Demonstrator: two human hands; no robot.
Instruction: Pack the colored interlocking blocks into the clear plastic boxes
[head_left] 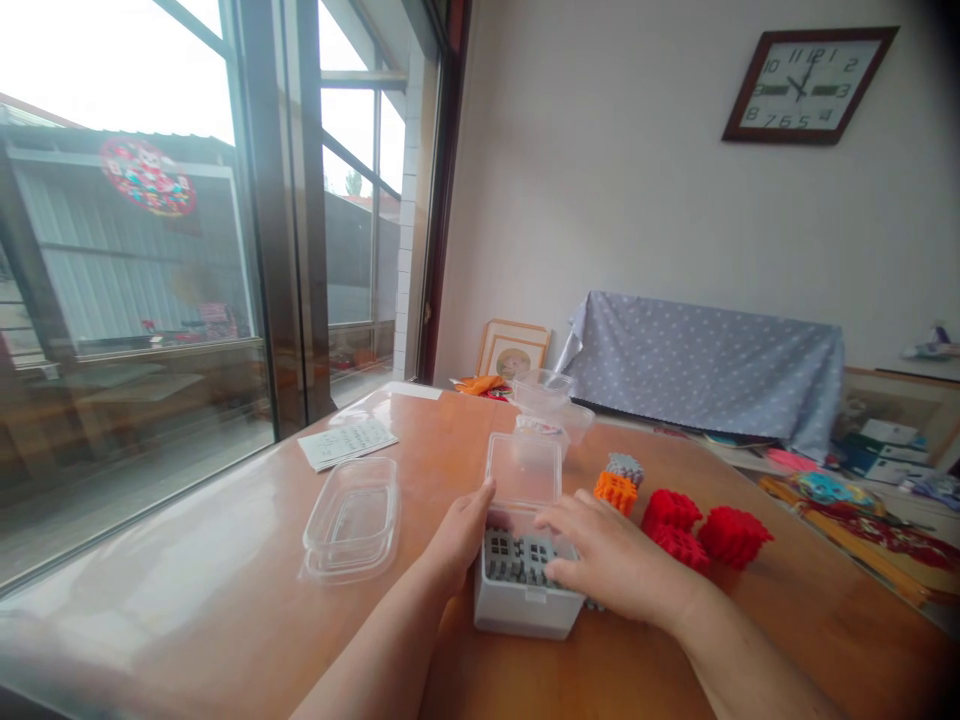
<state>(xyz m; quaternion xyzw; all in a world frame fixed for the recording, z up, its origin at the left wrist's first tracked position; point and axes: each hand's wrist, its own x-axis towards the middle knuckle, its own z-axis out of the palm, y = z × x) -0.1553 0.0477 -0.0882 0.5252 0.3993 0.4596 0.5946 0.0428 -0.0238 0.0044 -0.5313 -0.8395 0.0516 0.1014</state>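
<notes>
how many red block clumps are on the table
3, all right of the right hand: one nearest the orange clump, one just in front of it, one farthest right. The hand may hide more.

A small white box (pixel 525 590) is sitting on the wooden bench (pixel 225 600), its clear hinged lid (pixel 523 468) standing open. The left hand (pixel 459 535) is pressing against the box's left side, while the right hand (pixel 611 555) is lying over the grey pieces (pixel 514 555) packed inside. Just right of the box, red pieces (pixel 701 535) and an orange piece (pixel 615 490) are lying on the bench. A clear empty container (pixel 351 518) is resting to the left, near a paper sheet (pixel 347 442).
</notes>
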